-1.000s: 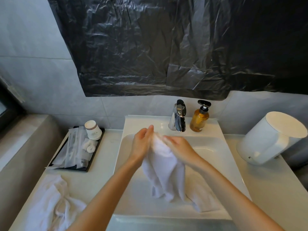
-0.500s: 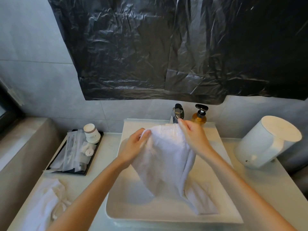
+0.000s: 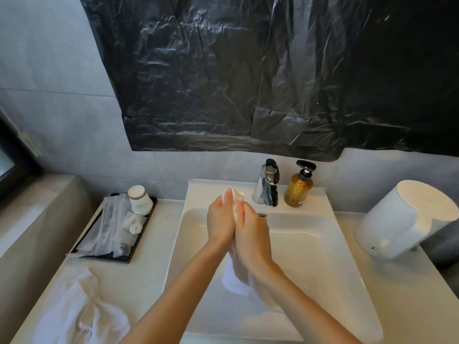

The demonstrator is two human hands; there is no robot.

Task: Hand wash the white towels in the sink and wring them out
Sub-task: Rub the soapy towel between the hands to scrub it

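Item: your left hand point(image 3: 221, 219) and right hand point(image 3: 252, 230), fingers clasped round one white towel point(image 3: 234, 279) (bunched between the palms), over the sink point(image 3: 310, 256).

1. Left hand point(image 3: 221, 219) and right hand point(image 3: 252, 229) pressed together, fingers pointing away from the body
2. Both squeeze the towel point(image 3: 236, 281) between the palms; fingertips curled on it
3. Forearms bare, converging at the wrists
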